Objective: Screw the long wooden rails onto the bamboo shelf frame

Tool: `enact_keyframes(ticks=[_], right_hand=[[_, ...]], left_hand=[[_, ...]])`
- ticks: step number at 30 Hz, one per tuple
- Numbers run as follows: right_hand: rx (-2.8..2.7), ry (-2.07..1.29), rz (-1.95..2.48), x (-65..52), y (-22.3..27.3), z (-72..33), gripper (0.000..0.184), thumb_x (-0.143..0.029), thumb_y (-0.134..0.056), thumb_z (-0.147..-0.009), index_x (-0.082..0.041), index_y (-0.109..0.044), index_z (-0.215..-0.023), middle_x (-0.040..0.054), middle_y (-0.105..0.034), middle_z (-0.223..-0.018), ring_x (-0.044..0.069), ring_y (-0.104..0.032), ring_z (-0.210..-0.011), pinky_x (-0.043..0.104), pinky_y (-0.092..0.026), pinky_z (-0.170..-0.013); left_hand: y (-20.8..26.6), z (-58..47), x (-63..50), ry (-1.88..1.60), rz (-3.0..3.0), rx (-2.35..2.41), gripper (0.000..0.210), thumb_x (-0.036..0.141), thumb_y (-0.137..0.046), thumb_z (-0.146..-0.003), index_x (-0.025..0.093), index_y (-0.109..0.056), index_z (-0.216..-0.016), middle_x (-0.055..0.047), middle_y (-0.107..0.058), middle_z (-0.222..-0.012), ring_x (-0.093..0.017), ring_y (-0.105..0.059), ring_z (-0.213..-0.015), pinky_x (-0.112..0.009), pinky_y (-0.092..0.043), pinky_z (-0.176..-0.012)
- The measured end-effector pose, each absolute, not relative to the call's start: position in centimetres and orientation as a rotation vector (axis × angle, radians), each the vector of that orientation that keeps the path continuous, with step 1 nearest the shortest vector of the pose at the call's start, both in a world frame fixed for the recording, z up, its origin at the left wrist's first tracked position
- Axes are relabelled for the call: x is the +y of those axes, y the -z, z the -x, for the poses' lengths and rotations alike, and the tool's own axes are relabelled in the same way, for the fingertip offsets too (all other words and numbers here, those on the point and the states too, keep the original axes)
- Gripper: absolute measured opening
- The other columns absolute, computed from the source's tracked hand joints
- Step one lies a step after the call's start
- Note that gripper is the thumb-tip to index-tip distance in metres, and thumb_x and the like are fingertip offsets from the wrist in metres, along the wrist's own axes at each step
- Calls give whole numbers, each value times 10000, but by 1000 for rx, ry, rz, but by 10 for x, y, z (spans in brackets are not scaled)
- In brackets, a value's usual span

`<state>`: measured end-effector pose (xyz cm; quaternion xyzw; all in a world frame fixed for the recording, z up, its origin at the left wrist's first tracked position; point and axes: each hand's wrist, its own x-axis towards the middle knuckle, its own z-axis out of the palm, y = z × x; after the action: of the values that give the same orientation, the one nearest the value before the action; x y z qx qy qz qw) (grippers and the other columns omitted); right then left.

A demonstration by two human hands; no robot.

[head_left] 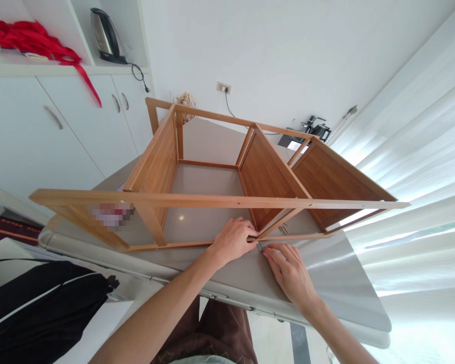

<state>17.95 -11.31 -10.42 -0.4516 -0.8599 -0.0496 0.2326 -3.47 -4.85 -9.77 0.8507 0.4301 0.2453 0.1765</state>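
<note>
A wooden shelf rack (220,200) lies on its side on the grey table, its shelf panels standing upright. My left hand (233,237) is closed around the near lower rail, where the middle shelf panel (267,177) meets it. Just right of it, my right hand (290,270) pinches a small metal screw (261,247) between thumb and fingers. The screw points at the rail's outer side; whether its tip is inside a hole I cannot tell. Several loose screws (283,229) lie on the tabletop behind the rail, near the right hand.
The table (337,288) has a rounded front edge close to my body. White cabinets (76,116) stand at the left, with a kettle (108,38) and red cloth (34,40) on the shelf. A black bag (41,303) is at lower left; curtains (420,227) hang right.
</note>
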Motion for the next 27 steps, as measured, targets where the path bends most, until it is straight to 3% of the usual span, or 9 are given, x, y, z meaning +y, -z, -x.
enact_keyframes(ticks=[12, 27], right_hand=[[-2523, 357, 1197, -117, 94, -179, 351, -13, -442, -916, -205, -650, -1123, 93, -645, -1001, 230, -562, -915, 394, -431, -868], [-2584, 476, 1202, -111, 92, -180, 248, -55, -484, -939, -182, -661, -1057, 77, -633, -981, 218, -528, -926, 406, -391, -934]], left_hand=[[97, 35, -49, -704, -2404, 1221, 170, 341, -650, -897, 280, -767, -1003, -1, -731, -1055, -215, -603, -1004, -362, -457, -868], [98, 35, -49, -689, -2416, 1221, 178, 345, -625, -912, 285, -768, -999, 0, -735, -1048, -214, -599, -985, -359, -457, -845]])
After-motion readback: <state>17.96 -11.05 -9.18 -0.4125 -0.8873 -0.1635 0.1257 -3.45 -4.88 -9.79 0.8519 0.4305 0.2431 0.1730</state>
